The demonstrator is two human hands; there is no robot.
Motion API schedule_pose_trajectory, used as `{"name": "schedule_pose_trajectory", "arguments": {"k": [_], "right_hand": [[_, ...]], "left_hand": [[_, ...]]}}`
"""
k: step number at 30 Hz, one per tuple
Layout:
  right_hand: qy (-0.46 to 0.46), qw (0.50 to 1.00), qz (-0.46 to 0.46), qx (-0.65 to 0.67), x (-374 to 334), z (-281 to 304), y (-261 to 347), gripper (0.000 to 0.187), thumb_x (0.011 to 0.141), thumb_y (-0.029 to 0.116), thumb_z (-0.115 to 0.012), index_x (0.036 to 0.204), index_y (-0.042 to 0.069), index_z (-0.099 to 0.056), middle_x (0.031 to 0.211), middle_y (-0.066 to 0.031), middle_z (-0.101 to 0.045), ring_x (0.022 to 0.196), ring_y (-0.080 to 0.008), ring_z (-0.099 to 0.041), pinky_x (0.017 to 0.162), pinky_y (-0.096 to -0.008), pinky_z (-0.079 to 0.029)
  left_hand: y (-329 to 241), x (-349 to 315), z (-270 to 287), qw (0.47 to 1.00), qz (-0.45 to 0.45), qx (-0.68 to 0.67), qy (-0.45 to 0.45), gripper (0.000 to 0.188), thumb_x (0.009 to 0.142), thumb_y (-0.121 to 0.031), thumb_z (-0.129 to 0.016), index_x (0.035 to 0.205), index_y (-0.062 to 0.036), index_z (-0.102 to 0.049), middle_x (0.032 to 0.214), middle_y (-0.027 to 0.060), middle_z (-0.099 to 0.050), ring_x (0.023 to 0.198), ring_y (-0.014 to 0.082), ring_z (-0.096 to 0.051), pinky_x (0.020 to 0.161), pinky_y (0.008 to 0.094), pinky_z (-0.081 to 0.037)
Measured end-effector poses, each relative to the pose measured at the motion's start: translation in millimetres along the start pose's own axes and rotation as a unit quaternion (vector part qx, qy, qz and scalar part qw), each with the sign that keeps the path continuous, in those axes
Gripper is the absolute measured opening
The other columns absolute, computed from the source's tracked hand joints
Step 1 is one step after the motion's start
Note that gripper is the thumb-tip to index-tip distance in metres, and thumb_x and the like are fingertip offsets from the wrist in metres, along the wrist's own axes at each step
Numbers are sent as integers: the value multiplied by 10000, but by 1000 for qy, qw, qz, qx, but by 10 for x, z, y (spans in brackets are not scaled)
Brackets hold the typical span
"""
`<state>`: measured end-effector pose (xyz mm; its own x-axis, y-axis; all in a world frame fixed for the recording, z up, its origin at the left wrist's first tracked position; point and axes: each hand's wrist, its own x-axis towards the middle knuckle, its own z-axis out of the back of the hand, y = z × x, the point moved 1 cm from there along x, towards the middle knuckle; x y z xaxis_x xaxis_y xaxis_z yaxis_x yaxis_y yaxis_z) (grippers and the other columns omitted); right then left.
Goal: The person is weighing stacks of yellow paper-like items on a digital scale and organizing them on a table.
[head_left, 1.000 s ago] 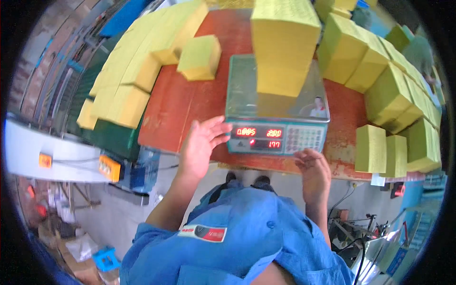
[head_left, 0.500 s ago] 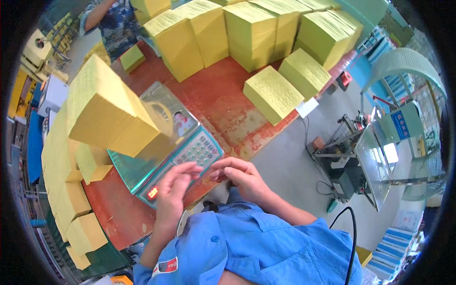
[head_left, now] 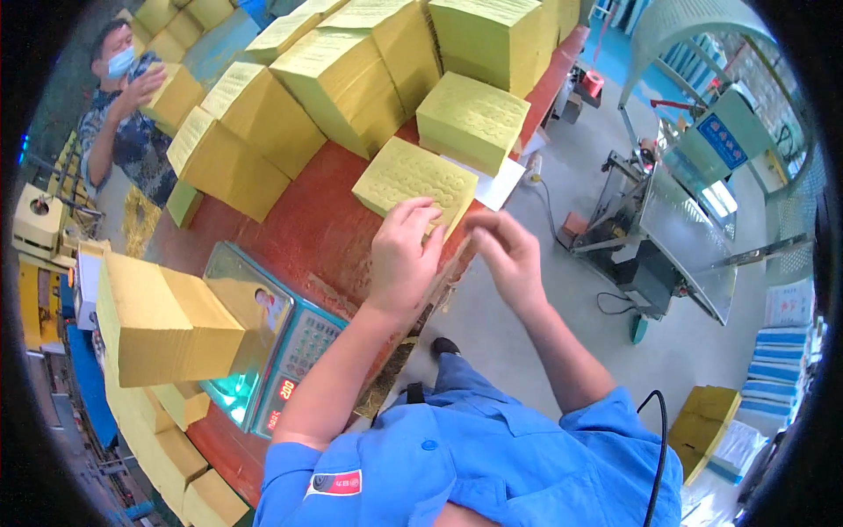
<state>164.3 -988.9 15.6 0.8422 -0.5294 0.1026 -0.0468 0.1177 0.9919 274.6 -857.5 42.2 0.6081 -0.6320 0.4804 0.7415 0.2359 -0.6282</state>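
Note:
My left hand (head_left: 404, 252) reaches over the near edge of an embossed yellow paper stack (head_left: 415, 177), its fingers bent and its thumb apart. Whether the fingertips touch the paper I cannot tell. To its right, my right hand (head_left: 509, 253) hangs in the air just past the table edge, fingers loosely curled, thumb apart, nothing visible in it. A second embossed stack (head_left: 474, 119) lies right behind the first. At the left, a tall block of yellow paper (head_left: 167, 329) rests on a teal digital scale (head_left: 303, 351) with a lit red display.
More tall yellow paper stacks (head_left: 351, 79) line the back of the red table (head_left: 329, 198). A co-worker (head_left: 132, 132) stands at the far left with a hand raised near a stack. Beyond the table's right edge stands a metal machine (head_left: 667, 237) with cables on the floor.
Both hands have moved from in front of the scale to the embossed stack, reaching farther out. The view has turned, so the scale now sits lower left and the co-worker shows more fully.

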Motion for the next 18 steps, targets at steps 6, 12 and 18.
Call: {"name": "schedule_pose_trajectory", "arguments": {"k": [6,12,18], "right_hand": [[-16,958,163,-235,687,211,-198,283,822,56,-662,1100,13,-631,1177,-167,-627,1053,-346,-625,836,-369,-545],[-3,987,92,-135,749,175,-312,290,823,46,-664,1108,5,-629,1159,-153,-646,1043,-282,-641,861,-355,-536],[-48,979,135,-144,738,186,-195,297,838,9,-622,1135,6,-628,1159,-146,-650,1009,-245,-651,854,-324,-528]], "left_hand": [[64,179,-329,989,-6,149,22,240,715,-78,-757,889,-11,-607,1042,147,-594,997,332,-574,870,414,-483],[127,218,-317,991,10,135,19,190,718,-69,-739,826,-19,-590,981,141,-591,950,330,-573,834,419,-480],[181,229,-329,993,-5,120,-3,109,750,-41,-694,788,-14,-596,960,136,-627,926,326,-593,810,409,-492]]}}
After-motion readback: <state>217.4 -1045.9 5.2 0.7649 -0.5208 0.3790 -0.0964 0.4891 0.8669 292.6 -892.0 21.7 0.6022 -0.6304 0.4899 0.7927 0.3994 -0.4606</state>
